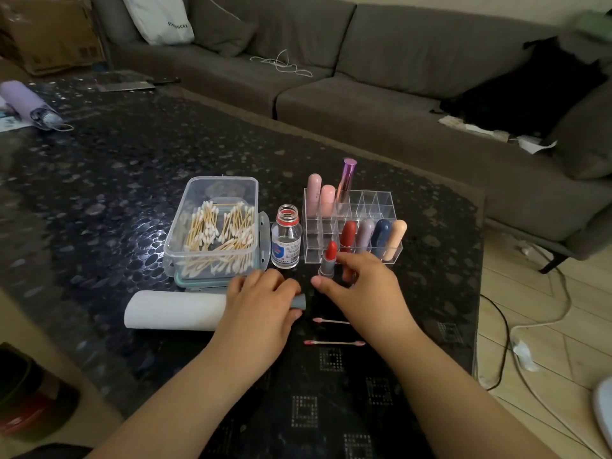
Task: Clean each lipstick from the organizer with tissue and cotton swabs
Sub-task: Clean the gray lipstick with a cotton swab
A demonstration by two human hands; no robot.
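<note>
An uncapped red lipstick in a grey tube stands upright on the dark table, in front of the clear organizer. My right hand curves loosely around its base, thumb in front and fingers behind, with no firm grip visible. My left hand holds the grey lipstick cap over one end of the white tissue roll. The organizer holds several capped lipsticks, among them a red one and a navy one. Two used cotton swabs with pink-stained tips lie near my wrists.
A clear plastic box of cotton swabs sits left of an open small glass bottle. A purple folded umbrella lies at the table's far left. A grey sofa runs behind the table, and cables trail on the floor at right.
</note>
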